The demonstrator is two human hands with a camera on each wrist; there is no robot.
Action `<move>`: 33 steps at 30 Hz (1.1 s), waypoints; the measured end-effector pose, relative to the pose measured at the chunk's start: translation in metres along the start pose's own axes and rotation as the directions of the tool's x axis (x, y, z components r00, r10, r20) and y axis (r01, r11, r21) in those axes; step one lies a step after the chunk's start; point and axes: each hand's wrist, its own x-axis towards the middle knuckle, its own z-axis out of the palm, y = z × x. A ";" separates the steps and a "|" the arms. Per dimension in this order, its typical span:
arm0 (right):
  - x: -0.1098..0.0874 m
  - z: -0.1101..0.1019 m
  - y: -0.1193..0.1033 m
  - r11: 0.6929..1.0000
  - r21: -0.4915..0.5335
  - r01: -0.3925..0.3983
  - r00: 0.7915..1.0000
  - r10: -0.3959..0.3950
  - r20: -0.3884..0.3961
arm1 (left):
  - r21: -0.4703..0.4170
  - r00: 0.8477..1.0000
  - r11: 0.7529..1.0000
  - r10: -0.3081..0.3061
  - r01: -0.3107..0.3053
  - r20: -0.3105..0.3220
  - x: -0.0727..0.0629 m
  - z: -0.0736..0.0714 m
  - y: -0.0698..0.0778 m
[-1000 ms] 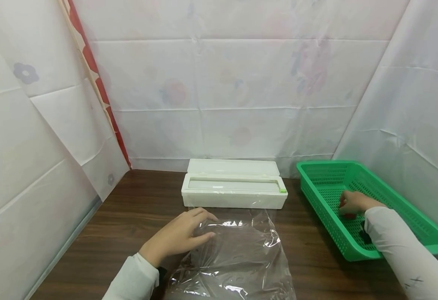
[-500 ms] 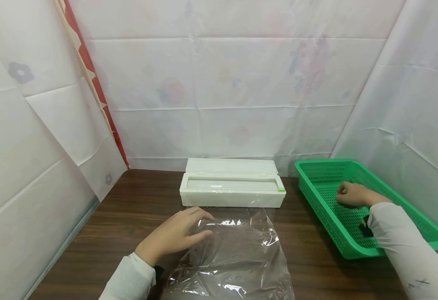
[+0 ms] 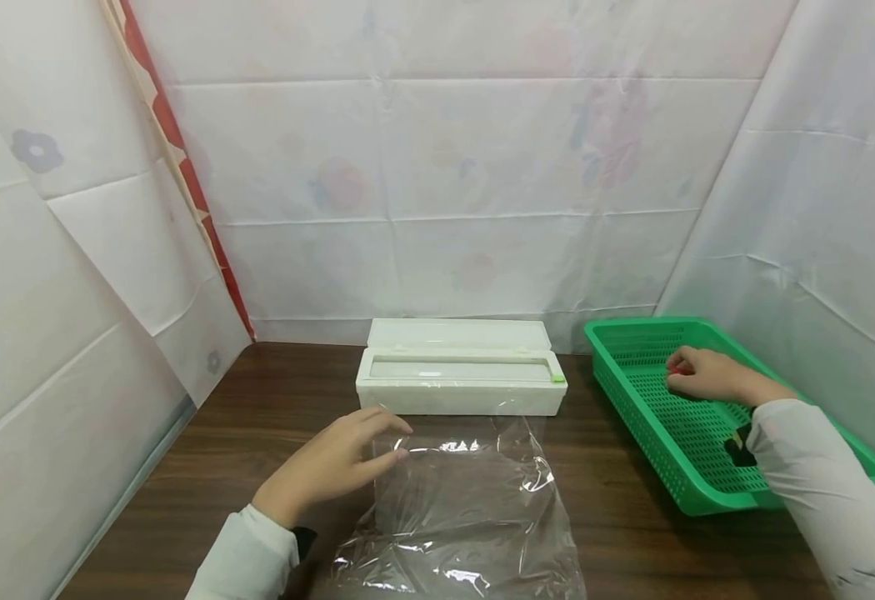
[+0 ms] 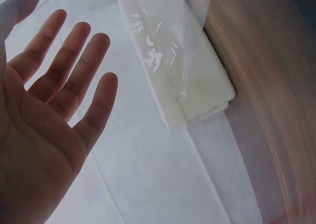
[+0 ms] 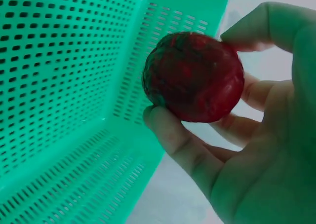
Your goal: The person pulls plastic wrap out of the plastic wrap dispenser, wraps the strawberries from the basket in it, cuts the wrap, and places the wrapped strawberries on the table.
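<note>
Round red object (image 5: 192,77) in the grip of the right hand (image 3: 713,375) — left hand (image 3: 327,464) well apart, fingers loose.

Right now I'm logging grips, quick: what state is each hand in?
Left hand: open, holding nothing.
Right hand: closed, holding a shiny, round red object.

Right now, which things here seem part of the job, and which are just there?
Likely in the job:
red round object, held in the right hand
clear film, near the left hand
white box, film at its front
green basket, under the right hand

Apparently just surroundings:
pale patterned sheets
dark wooden table
</note>
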 end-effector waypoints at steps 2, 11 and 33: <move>0.000 -0.002 -0.002 0.999 0.001 0.032 0.999 -0.032 -0.010 | 0.000 1.000 1.000 0.003 -0.003 -0.012 -0.001 -0.002 -0.001; -0.001 -0.011 -0.028 0.992 -0.017 0.121 0.987 -0.122 -0.105 | 0.013 1.000 1.000 -0.023 0.023 -0.019 -0.004 -0.010 -0.008; -0.006 -0.007 -0.094 0.958 -0.091 0.273 0.944 -0.285 -0.167 | 0.014 0.998 0.998 -0.062 0.061 0.022 -0.012 -0.028 -0.019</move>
